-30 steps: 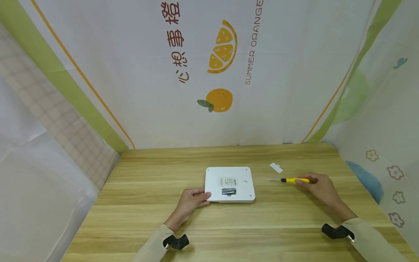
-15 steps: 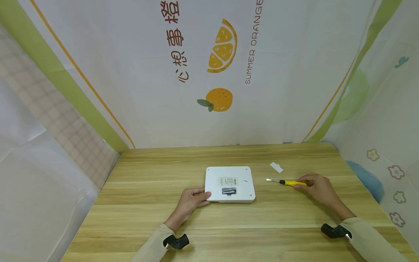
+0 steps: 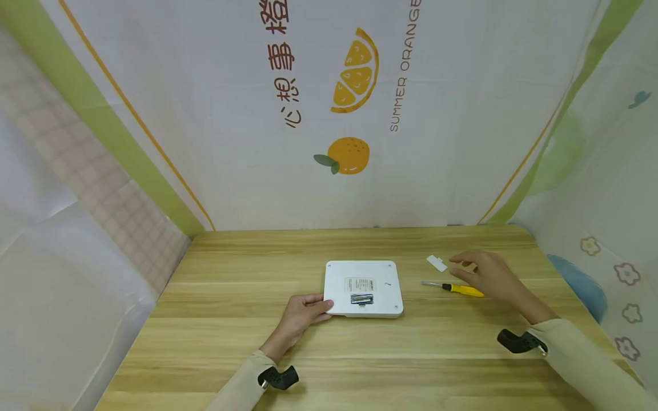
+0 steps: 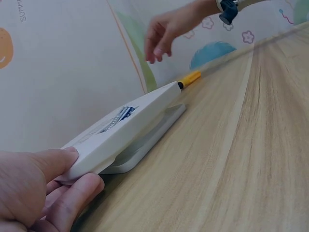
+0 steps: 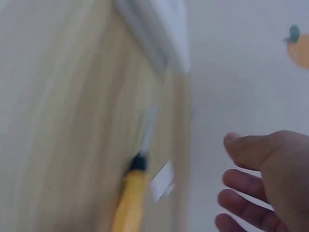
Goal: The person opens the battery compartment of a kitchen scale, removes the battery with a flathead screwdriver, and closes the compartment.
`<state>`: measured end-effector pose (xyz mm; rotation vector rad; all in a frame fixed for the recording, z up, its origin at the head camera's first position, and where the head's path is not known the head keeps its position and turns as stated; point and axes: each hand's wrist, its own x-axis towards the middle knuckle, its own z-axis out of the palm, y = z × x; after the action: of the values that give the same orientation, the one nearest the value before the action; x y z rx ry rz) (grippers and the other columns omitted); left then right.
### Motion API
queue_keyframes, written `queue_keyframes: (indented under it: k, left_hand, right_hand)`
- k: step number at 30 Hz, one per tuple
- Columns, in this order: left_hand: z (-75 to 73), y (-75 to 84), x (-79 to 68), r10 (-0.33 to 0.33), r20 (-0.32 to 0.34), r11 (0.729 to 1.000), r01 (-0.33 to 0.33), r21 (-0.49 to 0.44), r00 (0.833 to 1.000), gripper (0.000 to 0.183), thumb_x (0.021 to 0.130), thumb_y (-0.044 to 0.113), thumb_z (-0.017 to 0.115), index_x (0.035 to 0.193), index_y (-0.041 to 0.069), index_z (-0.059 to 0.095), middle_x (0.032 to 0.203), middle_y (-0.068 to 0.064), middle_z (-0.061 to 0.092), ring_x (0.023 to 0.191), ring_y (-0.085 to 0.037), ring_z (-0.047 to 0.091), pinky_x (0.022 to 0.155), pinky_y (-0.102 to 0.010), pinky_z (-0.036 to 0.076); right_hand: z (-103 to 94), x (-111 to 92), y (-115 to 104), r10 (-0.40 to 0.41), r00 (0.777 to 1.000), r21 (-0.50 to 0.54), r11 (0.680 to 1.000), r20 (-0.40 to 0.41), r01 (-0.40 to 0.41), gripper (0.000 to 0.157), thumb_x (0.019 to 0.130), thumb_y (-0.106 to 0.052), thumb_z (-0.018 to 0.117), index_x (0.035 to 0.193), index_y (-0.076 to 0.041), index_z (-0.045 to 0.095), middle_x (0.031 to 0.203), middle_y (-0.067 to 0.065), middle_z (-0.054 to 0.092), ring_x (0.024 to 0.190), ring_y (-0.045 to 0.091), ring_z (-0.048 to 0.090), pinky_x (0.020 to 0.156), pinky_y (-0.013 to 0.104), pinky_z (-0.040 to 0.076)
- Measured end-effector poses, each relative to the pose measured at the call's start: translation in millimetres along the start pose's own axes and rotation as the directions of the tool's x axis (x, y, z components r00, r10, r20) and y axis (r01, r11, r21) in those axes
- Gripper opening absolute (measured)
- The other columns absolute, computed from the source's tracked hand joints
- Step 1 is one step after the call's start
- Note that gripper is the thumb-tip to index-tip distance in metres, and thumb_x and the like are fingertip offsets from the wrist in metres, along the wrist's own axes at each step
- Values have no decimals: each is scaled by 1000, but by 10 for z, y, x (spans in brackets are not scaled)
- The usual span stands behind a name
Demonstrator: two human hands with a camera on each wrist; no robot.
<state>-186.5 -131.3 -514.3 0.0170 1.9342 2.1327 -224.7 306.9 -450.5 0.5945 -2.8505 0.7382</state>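
Observation:
In the head view a flat white digital scale (image 3: pixel 336 285) lies underside up, a label and an uncovered battery slot (image 3: pixel 362 299) showing. My left hand (image 3: pixel 299 315) grips its near left corner, thumb on top and fingers beneath. The left wrist view shows a thinner white plate (image 4: pixel 145 147) under the scale's body. A yellow-handled screwdriver (image 3: pixel 465 290) lies on the table to the right, its blade toward the scale. Over the table just beyond it my right hand (image 3: pixel 488 277) holds nothing, fingers apart. Its fingertips are close to a small white battery cover (image 3: pixel 437 263).
The wooden table (image 3: pixel 247 331) ends at the back against a white curtain (image 3: pixel 236 171) printed with oranges. More patterned cloth hangs along the left and right sides. A black wrist mount (image 3: pixel 277 377) sits on each beige sleeve.
My right hand has let go of the screwdriver, which now rests on the table, and has moved away toward the battery cover. My left hand stays on the scale.

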Motion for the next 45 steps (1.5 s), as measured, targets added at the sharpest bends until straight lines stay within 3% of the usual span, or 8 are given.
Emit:
queue_keyframes:
  k: [3,8,15,22,34,45]
  left_hand:
    - [-8,8,-16,-3,-15,1000,3,3,1000,37,95,-2,69,124,-23,58,111,-28,70,91,-18,72,85,-31,65]
    - [-19,2,-20,-2,-11,1000,2,4,1000,37,95,-2,69,124,-23,58,111,-27,71,92,-19,72,85,-32,65]
    - [-7,-14,11,-5,7,1000,5,-6,1000,37,95,-2,69,124,-23,59,112,-27,71,92,-18,72,86,-32,65]
    - [-18,-30,23,-14,-4,1000,14,-9,1000,37,94,-3,69,124,-23,59,110,-25,71,91,-18,72,85,-32,65]
    - [2,-17,7,-11,-3,1000,11,-5,1000,37,95,-3,69,124,-24,58,109,-25,71,90,-19,72,85,-33,65]
    - [8,-23,8,-8,-2,1000,8,-4,1000,37,95,-3,69,124,-24,58,108,-24,72,91,-19,72,85,-33,65]
  right_hand:
    - [38,188,-288,-63,998,19,998,28,63,29,98,-23,72,119,-2,75,114,14,74,95,26,68,74,39,64]
    - [310,362,-707,-190,980,55,981,56,187,29,95,-24,75,115,-3,77,105,8,76,90,19,69,74,34,64]
    - [723,451,-1012,-245,955,122,966,167,226,24,93,-25,77,109,-9,81,97,-4,73,83,6,61,67,22,54]
    - [904,533,-1120,-331,924,111,943,190,315,18,91,-20,79,105,-11,82,92,-7,70,80,3,57,63,19,49]
    - [932,569,-1191,-314,925,96,949,216,299,17,86,-22,83,101,-13,83,89,-9,69,78,3,56,63,19,48]
    - [981,600,-1155,-341,922,113,939,183,325,7,87,-19,83,92,-16,83,84,-12,70,78,0,60,66,20,54]
